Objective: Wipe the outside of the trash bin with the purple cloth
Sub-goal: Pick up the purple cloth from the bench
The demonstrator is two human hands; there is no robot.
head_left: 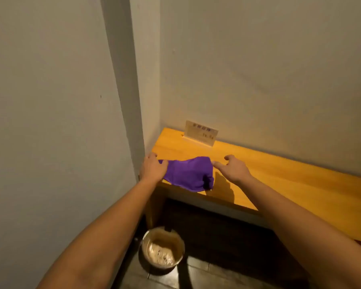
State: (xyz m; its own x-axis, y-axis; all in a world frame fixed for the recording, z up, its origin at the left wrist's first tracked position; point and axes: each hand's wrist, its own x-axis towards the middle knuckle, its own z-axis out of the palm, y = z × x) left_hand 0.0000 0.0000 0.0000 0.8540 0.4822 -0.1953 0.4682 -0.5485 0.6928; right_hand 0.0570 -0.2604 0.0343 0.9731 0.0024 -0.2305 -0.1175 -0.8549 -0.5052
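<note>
The purple cloth [189, 173] lies rumpled on the near left corner of a wooden counter [279, 180], partly over its front edge. My left hand [153, 167] rests on the cloth's left end, fingers spread over it. My right hand [231, 166] hovers at the cloth's right end, fingers apart, the fingertips touching or nearly touching the fabric. The trash bin [162, 250], a small round metal one with a shiny lining inside, stands on the floor below the counter, between my forearms.
A small card sign in a wooden holder [200, 133] stands at the back of the counter against the wall. A wall corner [131, 122] closes in on the left. Dark floor tiles [206, 274] surround the bin.
</note>
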